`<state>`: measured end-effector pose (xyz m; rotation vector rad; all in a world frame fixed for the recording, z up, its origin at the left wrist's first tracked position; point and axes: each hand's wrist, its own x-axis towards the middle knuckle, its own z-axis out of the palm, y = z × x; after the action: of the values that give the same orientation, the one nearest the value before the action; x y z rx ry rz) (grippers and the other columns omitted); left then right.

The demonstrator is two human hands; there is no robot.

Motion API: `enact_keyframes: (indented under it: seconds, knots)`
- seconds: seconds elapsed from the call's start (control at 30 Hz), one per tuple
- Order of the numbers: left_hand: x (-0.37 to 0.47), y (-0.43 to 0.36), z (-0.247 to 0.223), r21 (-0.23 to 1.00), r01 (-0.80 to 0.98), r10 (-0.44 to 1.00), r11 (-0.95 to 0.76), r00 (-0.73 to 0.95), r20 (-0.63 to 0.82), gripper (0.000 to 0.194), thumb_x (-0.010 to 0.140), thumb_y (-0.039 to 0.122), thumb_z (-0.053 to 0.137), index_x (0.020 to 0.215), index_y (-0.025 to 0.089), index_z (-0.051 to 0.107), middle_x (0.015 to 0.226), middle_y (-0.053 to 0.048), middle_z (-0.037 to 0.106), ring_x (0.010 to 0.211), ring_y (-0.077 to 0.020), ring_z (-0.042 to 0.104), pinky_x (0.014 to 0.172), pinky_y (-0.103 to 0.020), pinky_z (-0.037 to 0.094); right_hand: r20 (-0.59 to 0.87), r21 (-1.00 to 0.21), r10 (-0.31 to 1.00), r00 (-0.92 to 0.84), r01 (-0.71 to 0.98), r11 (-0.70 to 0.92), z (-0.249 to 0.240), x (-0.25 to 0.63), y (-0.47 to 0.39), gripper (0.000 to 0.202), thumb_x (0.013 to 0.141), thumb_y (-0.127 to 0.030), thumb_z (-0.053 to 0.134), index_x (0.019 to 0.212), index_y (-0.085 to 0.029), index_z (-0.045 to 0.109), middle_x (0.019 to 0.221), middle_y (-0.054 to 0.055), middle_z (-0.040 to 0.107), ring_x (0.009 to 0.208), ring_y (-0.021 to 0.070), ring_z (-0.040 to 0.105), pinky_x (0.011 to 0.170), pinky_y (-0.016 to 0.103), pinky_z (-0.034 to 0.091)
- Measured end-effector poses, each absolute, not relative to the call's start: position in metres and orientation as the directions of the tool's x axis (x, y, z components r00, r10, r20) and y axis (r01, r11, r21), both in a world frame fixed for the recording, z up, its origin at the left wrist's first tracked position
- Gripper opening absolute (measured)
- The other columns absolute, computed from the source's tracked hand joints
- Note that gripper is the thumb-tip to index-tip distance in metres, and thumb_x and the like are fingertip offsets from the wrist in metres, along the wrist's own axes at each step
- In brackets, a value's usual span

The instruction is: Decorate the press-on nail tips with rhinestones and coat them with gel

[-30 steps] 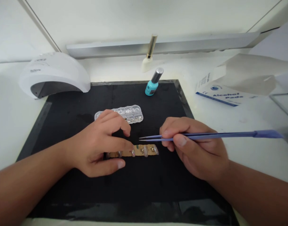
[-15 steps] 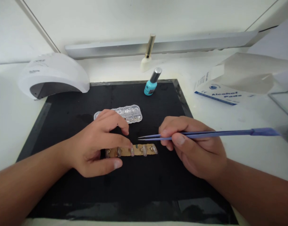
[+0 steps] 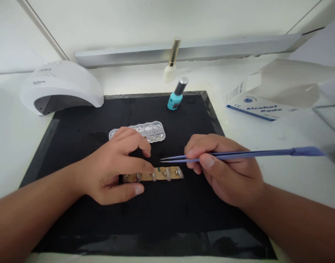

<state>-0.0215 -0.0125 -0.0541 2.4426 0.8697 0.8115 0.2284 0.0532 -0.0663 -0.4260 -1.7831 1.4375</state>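
A gold strip (image 3: 161, 174) bearing several clear nail tips lies on the black mat (image 3: 156, 215). Over its left part is my left hand (image 3: 115, 166), fingers spread, the index fingertip at the middle nail tip. My right hand (image 3: 225, 168) pinches blue tweezers (image 3: 230, 155) between thumb and fingers. Their points are slightly apart, just above the strip, with nothing visible between them. Behind my left hand sits a clear compartment case (image 3: 156, 131) of small shiny stones, its left part partly hidden by the fingers.
A turquoise bottle (image 3: 174, 100) stands at the mat's back edge, with a cream bottle (image 3: 169, 72) behind it. The white lamp (image 3: 64, 84) is at the back left. An open alcohol pads box (image 3: 266, 96) lies at the right.
The view has shifted very slightly. My left thumb has moved a touch to the right; my right hand and the tweezers hold nearly the same place.
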Motion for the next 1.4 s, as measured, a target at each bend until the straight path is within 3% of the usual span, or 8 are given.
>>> enact_keyframes:
  seconds: [0.97,1.4]
  knots:
    - [-0.0219,-0.0135,-0.0552,0.516,0.472,0.684,-0.715,0.626,0.374,0.022,0.085,0.027,0.058,0.102,0.019,0.068,0.103,-0.009,0.054,0.093,-0.0252,0.052,0.085,-0.047,0.038,0.326,-0.945,0.713,-0.621,-0.18,0.274,-0.0653,0.2282,0.052,0.017,0.095,-0.037,0.059,0.09,-0.024,0.069,0.073,0.001,0.058,0.061,0.0129,0.051,0.05,0.026,0.039]
    - [-0.0215,-0.0136,-0.0552,0.529,0.458,0.685,-0.714,0.612,0.396,0.023,0.084,0.026,0.058,0.105,0.018,0.066,0.105,-0.009,0.054,0.094,-0.0249,0.052,0.085,-0.047,0.038,0.343,-0.939,0.689,-0.639,-0.202,0.28,-0.0666,0.2299,0.0531,0.014,0.097,-0.031,0.057,0.094,-0.023,0.069,0.074,0.001,0.058,0.064,0.0119,0.051,0.052,0.025,0.04]
